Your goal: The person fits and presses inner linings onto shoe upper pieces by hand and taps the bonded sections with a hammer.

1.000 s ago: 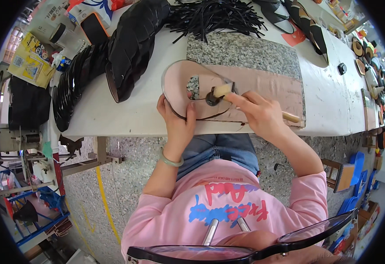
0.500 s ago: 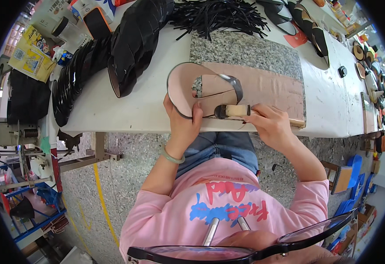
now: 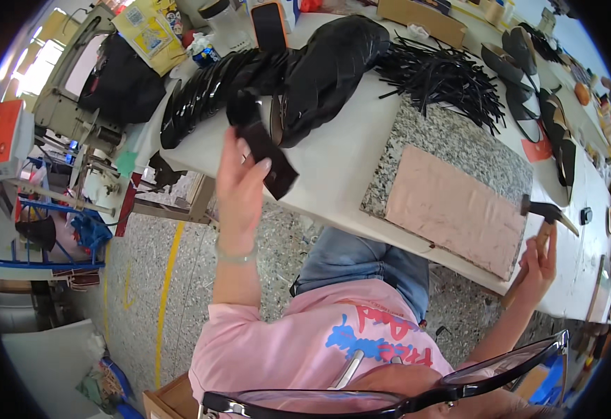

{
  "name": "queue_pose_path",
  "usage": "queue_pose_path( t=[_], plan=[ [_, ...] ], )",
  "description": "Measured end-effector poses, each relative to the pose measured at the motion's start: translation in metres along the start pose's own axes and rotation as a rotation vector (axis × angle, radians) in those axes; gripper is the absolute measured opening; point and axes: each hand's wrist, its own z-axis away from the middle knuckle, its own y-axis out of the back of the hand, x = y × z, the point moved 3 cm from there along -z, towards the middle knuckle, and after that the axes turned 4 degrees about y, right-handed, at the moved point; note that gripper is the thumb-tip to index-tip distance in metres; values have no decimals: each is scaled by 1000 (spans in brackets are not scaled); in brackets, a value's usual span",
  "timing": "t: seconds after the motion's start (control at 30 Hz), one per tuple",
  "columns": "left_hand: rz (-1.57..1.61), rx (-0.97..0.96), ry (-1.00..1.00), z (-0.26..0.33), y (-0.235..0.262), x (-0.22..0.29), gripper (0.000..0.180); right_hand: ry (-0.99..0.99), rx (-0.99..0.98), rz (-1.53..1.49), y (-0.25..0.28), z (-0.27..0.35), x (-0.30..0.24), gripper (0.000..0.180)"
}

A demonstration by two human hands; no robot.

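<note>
A black shoe upper (image 3: 269, 155) is pinched by an edge in my left hand (image 3: 241, 188), raised at the left near the table's front edge. Close beyond it lie a row of glossy black pieces (image 3: 204, 101) and a thick overlapping stack of black uppers (image 3: 333, 77). Over at the right, my right hand (image 3: 539, 265) is closed round the wooden handle of a hammer (image 3: 547, 211). Its dark head is by the right corner of a speckled stone slab (image 3: 382, 178). A worn pinkish-tan pad (image 3: 459, 209) lies bare on that slab.
A heap of thin black strips (image 3: 445, 80) lies behind the slab. Black shoe pieces (image 3: 560, 136) rest at the far right, near a small black object (image 3: 585, 215). At the back left stand a phone (image 3: 270, 28), a clear jar (image 3: 225, 24) and a sewing machine (image 3: 75, 63).
My left hand has carried the upper off the pad toward the left stacks, its dark side now showing. The hammer has moved right with my right hand. The view has turned leftward.
</note>
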Motion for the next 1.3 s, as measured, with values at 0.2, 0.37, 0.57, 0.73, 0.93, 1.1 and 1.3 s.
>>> queue_pose_path(
  t=[0.2, 0.37, 0.57, 0.73, 0.93, 1.1, 1.3],
  plan=[
    [-330, 49, 0, -78, 26, -54, 75, -8, 92, 103, 78, -42, 65, 57],
    [-1474, 135, -547, -93, 6, -44, 62, -225, 328, 201, 159, -63, 86, 52],
    [-1188, 63, -196, -80, 39, -104, 74, 487, 320, 1427, 256, -125, 155, 21],
    [-1149, -52, -270, -92, 11, -81, 71, 321, 314, 1415, 104, -198, 101, 35],
    [-1329, 121, -457, -83, 26, -71, 63, 174, 341, 1181, 5, -282, 80, 57],
    [-1183, 228, -637, -61, -19, -49, 48, 143, 466, 825, 47, -305, 72, 37],
    [-428, -241, -254, -68, -116, -84, 42, 695, 467, 737, -10, -174, -11, 19]
  ],
)
